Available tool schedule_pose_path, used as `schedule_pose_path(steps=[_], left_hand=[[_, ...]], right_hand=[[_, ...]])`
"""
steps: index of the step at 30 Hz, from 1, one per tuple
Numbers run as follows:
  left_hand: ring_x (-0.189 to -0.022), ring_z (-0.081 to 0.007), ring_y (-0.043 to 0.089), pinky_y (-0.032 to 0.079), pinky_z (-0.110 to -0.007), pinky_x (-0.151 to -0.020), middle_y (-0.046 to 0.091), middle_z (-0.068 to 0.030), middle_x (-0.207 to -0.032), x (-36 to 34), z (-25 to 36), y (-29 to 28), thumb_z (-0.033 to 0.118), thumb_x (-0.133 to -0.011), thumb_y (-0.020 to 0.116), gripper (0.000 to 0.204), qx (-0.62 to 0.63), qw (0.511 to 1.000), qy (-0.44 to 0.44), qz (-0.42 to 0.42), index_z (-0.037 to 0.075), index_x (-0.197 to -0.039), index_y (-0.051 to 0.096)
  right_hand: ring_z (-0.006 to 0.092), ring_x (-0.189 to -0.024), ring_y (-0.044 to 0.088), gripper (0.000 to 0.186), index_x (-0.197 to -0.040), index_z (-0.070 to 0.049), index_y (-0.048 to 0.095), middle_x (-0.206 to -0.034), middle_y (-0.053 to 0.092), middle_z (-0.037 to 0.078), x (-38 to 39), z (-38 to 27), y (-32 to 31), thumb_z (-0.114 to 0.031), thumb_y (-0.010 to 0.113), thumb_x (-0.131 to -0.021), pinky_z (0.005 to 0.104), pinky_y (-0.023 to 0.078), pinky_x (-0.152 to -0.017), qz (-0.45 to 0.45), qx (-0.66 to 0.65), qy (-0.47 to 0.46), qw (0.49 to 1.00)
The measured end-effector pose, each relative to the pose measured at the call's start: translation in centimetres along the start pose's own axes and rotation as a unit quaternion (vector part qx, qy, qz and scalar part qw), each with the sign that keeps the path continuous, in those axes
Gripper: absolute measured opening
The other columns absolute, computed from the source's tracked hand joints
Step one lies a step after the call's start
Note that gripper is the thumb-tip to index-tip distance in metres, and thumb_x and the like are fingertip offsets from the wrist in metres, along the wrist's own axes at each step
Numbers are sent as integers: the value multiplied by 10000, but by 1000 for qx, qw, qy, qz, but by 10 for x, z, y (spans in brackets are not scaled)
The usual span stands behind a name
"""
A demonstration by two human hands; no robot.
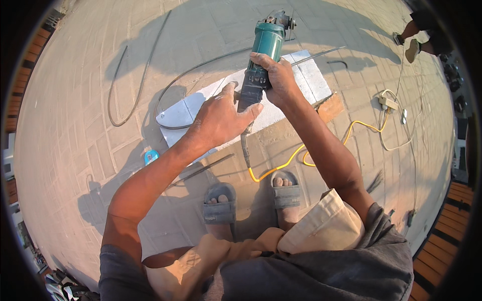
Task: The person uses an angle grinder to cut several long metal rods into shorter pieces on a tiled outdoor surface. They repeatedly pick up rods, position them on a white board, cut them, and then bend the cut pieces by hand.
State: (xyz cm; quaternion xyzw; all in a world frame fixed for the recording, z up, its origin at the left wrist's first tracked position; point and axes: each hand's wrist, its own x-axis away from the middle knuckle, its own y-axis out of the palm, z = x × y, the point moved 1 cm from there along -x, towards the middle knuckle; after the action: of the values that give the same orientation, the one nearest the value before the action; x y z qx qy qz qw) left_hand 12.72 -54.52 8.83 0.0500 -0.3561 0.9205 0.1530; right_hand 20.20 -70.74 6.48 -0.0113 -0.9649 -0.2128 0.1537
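My right hand (280, 79) is closed around the body of a green and black angle grinder (267, 41), its head pointing away from me. Its thin disc shows edge-on at the far end. My left hand (221, 116) is at the tool's rear, thumb and index finger spread apart; the thumb crosses in front of the rear end, and whether it touches is unclear. White dust coats the fingers of both hands. Beneath the grinder lies a white board (307, 75) with dark lines drawn across it. A yellow cord (281, 167) runs from the grinder's black cable sleeve.
Long thin metal rods (145, 75) lie bent on the paving, some over the board. A blue tape measure (151, 157) is left of the board. A brown block (331, 108) shows at its right corner. Farther right are a power strip (388, 103) and another person's feet (412, 50).
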Motion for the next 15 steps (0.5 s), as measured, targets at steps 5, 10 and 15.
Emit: schedule_pose_path(steps=[5,10,15], left_hand=[[-847,-432,704,556,-483,-780,700,-255,-858,-16,31,20,342,-899,658,434,-8,999,-30,-7,-53,-1055,567],[-824,-415,700,539,-482,-778,709,-213,-842,-25,29,34,320,-909,642,362,5,999,20,44,-22,-1014,588],[-761,-415,670,464,-496,-905,698,-191,-805,-33,26,49,313,-922,631,365,-121,987,69,83,-13,-1072,565]], right_hand=[[154,-662,621,275,-970,0,580,-824,614,82,-1,-7,-13,-122,772,-814,321,525,-595,64,26,-88,994],[162,-682,622,329,-982,19,557,-827,609,94,2,-10,-21,-121,783,-789,327,531,-601,81,9,-85,993],[193,-771,631,547,-1087,50,447,-916,577,135,-2,-2,-30,-173,807,-740,354,553,-661,110,7,-102,989]])
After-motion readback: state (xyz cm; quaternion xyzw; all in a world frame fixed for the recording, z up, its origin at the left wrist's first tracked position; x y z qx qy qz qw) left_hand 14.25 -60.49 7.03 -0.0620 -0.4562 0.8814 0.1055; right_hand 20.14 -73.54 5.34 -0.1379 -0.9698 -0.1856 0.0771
